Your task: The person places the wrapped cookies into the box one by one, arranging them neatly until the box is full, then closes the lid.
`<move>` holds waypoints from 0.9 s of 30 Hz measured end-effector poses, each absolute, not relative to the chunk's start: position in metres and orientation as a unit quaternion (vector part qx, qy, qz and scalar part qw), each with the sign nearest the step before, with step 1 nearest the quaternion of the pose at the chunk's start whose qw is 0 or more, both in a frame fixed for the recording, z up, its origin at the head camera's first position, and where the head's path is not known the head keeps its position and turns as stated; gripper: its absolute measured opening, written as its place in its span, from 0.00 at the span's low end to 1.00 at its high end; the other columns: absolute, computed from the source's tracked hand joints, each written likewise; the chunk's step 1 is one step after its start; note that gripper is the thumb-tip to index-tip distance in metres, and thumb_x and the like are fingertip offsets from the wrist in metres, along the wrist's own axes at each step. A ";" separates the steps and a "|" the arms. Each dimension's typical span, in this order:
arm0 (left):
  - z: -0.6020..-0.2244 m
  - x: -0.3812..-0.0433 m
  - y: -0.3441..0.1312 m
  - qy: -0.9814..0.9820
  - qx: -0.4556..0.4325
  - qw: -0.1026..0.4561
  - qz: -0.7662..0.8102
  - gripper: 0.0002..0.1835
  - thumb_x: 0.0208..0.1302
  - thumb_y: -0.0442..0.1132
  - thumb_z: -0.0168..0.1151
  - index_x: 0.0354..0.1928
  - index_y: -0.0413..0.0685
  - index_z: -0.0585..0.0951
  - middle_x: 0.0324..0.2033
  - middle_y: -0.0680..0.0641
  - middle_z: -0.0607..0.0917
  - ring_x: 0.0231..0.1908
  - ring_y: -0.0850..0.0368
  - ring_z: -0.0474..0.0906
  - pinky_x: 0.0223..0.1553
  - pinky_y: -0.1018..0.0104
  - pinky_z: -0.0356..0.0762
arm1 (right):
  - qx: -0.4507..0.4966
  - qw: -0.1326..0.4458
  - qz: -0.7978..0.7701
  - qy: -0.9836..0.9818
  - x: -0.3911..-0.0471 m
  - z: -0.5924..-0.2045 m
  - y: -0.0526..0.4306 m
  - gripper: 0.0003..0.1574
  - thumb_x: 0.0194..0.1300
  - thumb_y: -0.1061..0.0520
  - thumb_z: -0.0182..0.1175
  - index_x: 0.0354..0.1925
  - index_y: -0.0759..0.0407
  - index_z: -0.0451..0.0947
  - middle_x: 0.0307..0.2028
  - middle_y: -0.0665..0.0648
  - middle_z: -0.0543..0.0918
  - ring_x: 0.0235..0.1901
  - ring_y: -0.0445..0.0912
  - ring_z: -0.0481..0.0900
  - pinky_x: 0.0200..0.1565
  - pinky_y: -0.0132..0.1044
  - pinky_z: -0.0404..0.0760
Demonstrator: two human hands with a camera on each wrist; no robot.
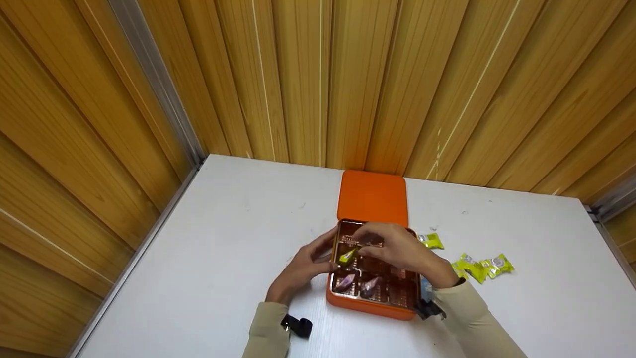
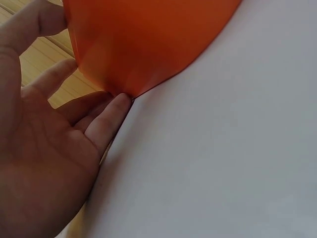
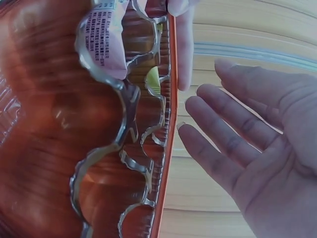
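An orange box [image 1: 370, 309] with a brown compartment tray [image 1: 401, 298] lies open on the table. Along its left side, my left hand [image 1: 303, 268] rests with fingers fairly straight, touching the orange wall [image 2: 148, 44]. My right hand [image 1: 397, 246] hovers over the tray; in the right wrist view its fingers [image 3: 218, 153] are loosely extended and hold nothing. A yellow-green wrapped packet [image 1: 348, 257] sits in a left compartment, just beside the right fingertips. Two pinkish packets [image 1: 344, 282] occupy front compartments; one pink wrapper [image 3: 106, 42] shows printed text in the right wrist view.
Behind the box lies its flat orange lid [image 1: 372, 196]. Several yellow-green packets [image 1: 497, 266] are scattered on the white table [image 1: 223, 238] to the right, one packet [image 1: 431, 241] close to the box. Wood-patterned walls [image 1: 348, 74] stand at the back and left.
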State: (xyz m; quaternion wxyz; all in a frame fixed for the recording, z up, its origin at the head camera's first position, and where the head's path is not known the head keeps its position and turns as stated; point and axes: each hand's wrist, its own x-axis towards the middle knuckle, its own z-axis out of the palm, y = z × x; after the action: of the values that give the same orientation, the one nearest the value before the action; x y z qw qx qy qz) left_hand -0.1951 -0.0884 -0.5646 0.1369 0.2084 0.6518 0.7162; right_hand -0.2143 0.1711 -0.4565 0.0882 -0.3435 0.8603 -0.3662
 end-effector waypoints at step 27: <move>-0.565 -0.193 -0.090 0.649 0.207 0.134 0.720 0.47 0.66 0.30 0.69 0.84 0.58 0.61 0.79 0.45 0.66 0.76 0.46 0.65 0.75 0.57 0.66 | -0.265 0.008 -0.407 0.874 -0.194 -0.458 0.220 0.18 0.74 0.50 0.68 0.58 0.51 0.86 0.55 0.49 0.88 0.54 0.48 0.85 0.57 0.50 0.85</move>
State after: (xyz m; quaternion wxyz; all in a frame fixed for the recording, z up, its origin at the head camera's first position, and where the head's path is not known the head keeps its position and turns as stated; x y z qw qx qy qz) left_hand -0.1933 -0.0899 -0.5654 0.1338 0.2069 0.6488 0.7199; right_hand -0.1942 0.2198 -0.4581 0.0083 -0.2647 0.8742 -0.4071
